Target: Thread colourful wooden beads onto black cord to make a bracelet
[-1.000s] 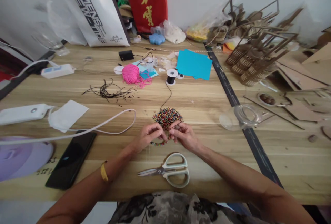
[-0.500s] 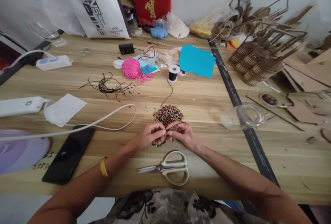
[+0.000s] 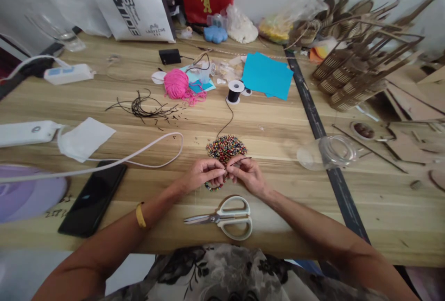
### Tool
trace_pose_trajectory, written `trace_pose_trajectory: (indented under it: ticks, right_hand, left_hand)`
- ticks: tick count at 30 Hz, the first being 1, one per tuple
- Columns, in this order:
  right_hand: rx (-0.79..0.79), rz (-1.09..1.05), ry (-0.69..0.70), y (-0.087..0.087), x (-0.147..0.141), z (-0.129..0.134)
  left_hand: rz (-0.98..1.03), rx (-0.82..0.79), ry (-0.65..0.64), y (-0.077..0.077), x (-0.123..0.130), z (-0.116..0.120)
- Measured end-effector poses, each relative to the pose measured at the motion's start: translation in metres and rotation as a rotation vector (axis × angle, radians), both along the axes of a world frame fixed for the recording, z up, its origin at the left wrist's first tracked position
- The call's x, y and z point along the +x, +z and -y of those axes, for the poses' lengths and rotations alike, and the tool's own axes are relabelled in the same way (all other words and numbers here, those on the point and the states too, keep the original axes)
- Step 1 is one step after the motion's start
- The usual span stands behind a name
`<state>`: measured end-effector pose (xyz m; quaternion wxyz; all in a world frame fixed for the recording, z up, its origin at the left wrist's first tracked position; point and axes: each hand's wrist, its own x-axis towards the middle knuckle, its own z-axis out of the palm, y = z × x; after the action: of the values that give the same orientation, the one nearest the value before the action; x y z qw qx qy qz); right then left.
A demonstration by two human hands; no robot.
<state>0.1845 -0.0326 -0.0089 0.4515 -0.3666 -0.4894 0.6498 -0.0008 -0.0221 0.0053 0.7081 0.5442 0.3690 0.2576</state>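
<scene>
My left hand (image 3: pixel 207 174) and my right hand (image 3: pixel 247 176) meet fingertip to fingertip just in front of a heap of multicoloured beads (image 3: pixel 226 145). Pinched in my right fingers is a thin black cord (image 3: pixel 246 158), its loose end sticking out to the right. My left thumb and finger are closed at the same spot, on the cord where it joins a string of beads (image 3: pixel 212 187). That beaded loop hangs below my fingers, partly hidden by them. Nearer me lie scissors (image 3: pixel 222 218) with cream handles, blades pointing left. From a spool of black cord (image 3: pixel 234 92), a strand runs to the heap.
Cut black cords (image 3: pixel 142 110) lie to the left, behind a white cable (image 3: pixel 156 149) and a phone (image 3: pixel 93 201). Pink yarn (image 3: pixel 176 84) and blue sheets (image 3: pixel 267 76) lie farther back. At right are a clear plastic container (image 3: pixel 335 150) and brown baskets (image 3: pixel 342 78).
The view has shifted slightly, so the table things sit a little higher in the picture. Both hands stay together at the cord, with only small finger movements.
</scene>
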Motion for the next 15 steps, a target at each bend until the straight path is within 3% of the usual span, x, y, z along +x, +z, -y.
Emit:
trace_pose_trajectory:
  ticks: [8,15]
  right_hand:
    - [-0.008,-0.042,-0.033,-0.010,0.003,-0.001]
    - [-0.030,-0.093,-0.016,-0.012,0.003,-0.001]
  left_hand:
    - [-0.037,0.053,0.019,0.000,0.000,-0.002]
    - [-0.036,0.004,0.047,-0.001,-0.001,-0.001]
